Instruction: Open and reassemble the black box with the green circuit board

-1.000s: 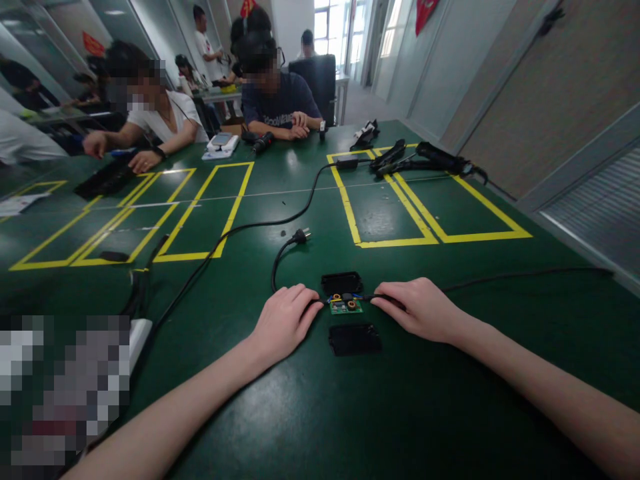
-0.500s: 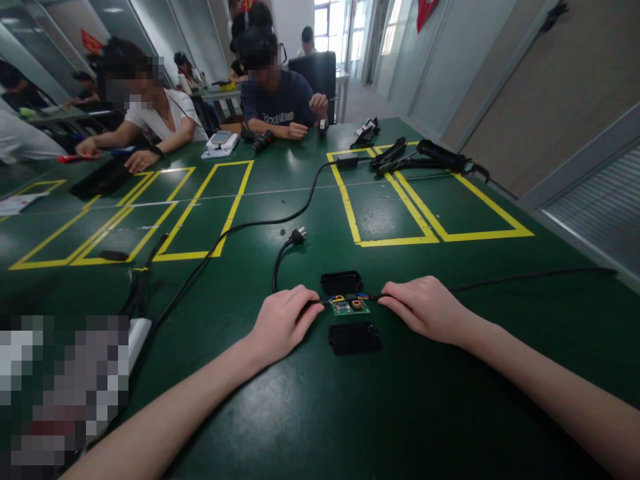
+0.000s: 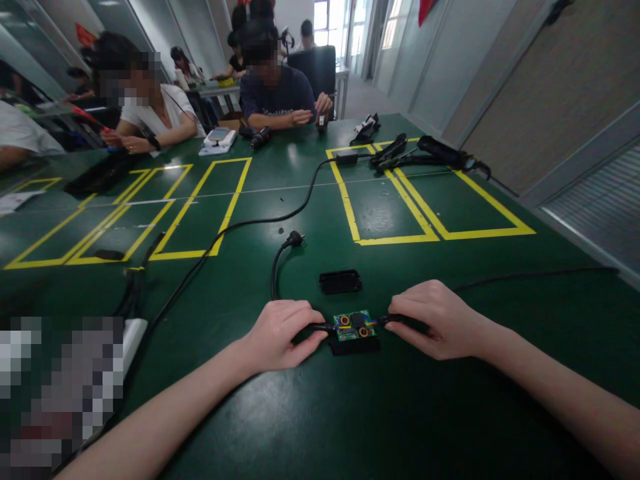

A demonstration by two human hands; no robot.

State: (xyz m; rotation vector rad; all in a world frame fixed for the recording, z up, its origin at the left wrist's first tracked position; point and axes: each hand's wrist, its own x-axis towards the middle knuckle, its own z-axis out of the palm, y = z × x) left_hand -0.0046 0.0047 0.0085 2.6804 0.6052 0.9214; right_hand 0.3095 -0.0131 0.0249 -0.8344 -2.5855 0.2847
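Between my hands is a small green circuit board [image 3: 355,325] with copper coils and coloured wires, its parts facing up. My left hand [image 3: 289,335] pinches the black cable at the board's left end. On the other side, my right hand [image 3: 437,320] is closed round the black cable at the right end. Just under the board's near edge is a black half-shell [image 3: 356,346], partly covered; whether they touch I cannot tell. A second black half-shell [image 3: 341,281] lies open side up beyond the board. The cable's plug [image 3: 295,239] rests past my left hand.
Yellow tape rectangles [image 3: 395,239] mark the green table [image 3: 310,413]. A long black cable [image 3: 260,221] with an inline box [image 3: 347,157] crosses it. Black tool parts [image 3: 440,155] lie at the far right. Two people sit opposite, near a drill [image 3: 261,137] and a white scale [image 3: 219,141].
Both hands have brought the circuit board toward me, from between the two half-shells to over the nearer one. The board has tilted, showing more of its face. Opposite, a person's hands have lifted something red.
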